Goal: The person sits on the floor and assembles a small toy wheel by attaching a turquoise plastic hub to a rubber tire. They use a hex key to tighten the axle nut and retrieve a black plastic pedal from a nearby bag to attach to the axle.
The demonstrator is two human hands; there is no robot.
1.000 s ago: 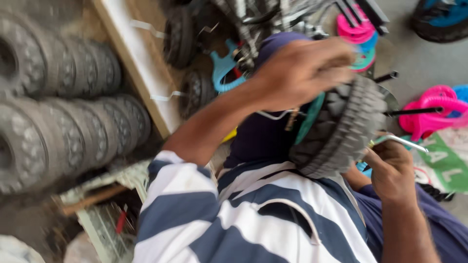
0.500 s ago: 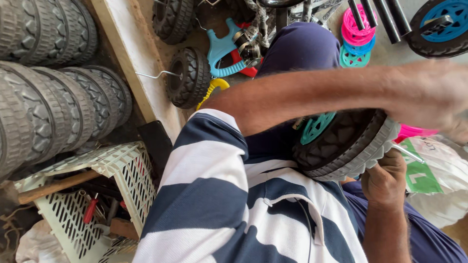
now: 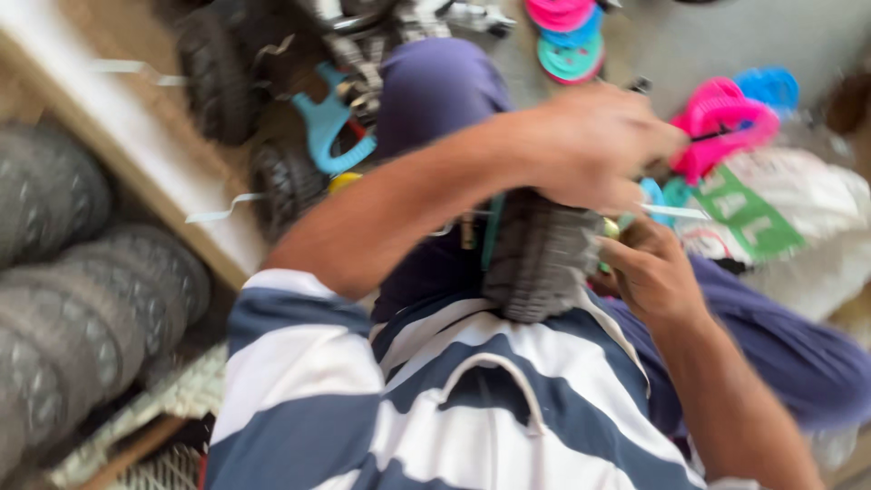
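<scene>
Against the striped shirt, on the person's lap, a grey treaded wheel (image 3: 542, 259) stands on edge, its axle running left to right. Right hand (image 3: 655, 272) touches its right side, fingers curled against it. Left hand (image 3: 603, 145) hovers just above, fingers bunched; what they pinch is blurred. Farther off, pink and blue plastic parts (image 3: 726, 113) lie on the floor.

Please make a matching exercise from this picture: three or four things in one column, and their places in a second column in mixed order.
Things:
1. grey tyre
2. pink discs
3. row of tyres
4. blue bracket

Places:
A. stacked at far left
B. on the person's lap, between both hands
C. top of the view, on the floor
D. on the floor beside the left knee

Pairs: 1-B, 2-C, 3-A, 4-D
</scene>
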